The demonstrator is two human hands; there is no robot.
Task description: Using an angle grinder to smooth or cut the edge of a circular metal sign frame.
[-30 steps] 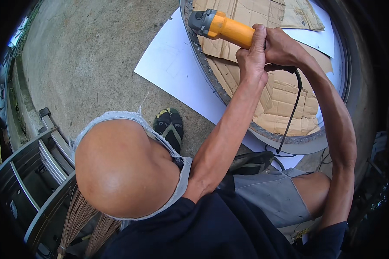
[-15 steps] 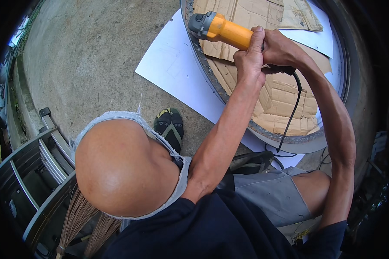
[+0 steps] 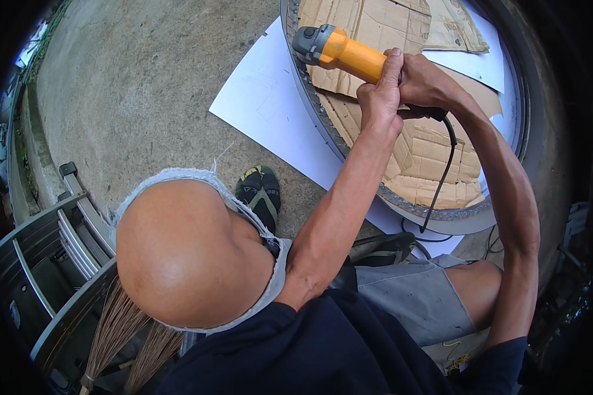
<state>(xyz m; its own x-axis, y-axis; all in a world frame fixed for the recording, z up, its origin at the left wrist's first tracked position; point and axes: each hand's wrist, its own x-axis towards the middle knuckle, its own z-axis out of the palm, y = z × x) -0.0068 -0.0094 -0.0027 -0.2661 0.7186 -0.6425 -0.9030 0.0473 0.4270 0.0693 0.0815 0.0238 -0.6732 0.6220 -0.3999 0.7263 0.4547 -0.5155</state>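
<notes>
A yellow angle grinder with a grey head lies across the rim of a large round metal ring, its head over the ring's left edge. My left hand is wrapped round the rear of the grinder's body, thumb on top. Close against it, my right hand grips the grinder's back end, where a black cord hangs down. Both hands hide part of the handle. The disc under the head is hidden from view.
Brown cardboard and white sheets lie under and inside the ring. At lower left are a metal ladder and stick brooms. Concrete floor spreads to the left; the cord loops near my foot.
The grinder and both hands have shifted slightly down and to the right in view, along with the ring and sheets. The grip on the grinder stays the same.
</notes>
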